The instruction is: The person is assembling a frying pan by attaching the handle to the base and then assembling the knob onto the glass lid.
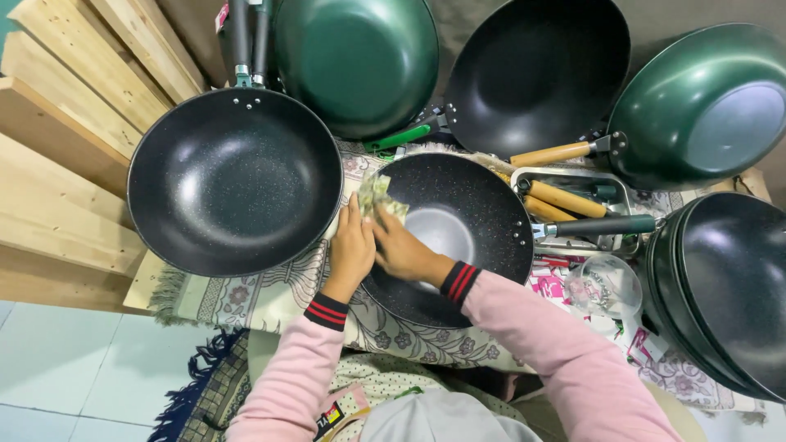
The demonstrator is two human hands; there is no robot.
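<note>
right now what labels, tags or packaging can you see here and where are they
Red tag: top left, on the black pan handles; small, red and white.
Folded slip: pinched in the fingers of both hands over the middle pan's rim; pale with green marks.
Clear bag: right of the middle pan, on the cloth; crumpled, see-through.
Sleeve patch: bottom, on the left sleeve; black, red and yellow.
</note>
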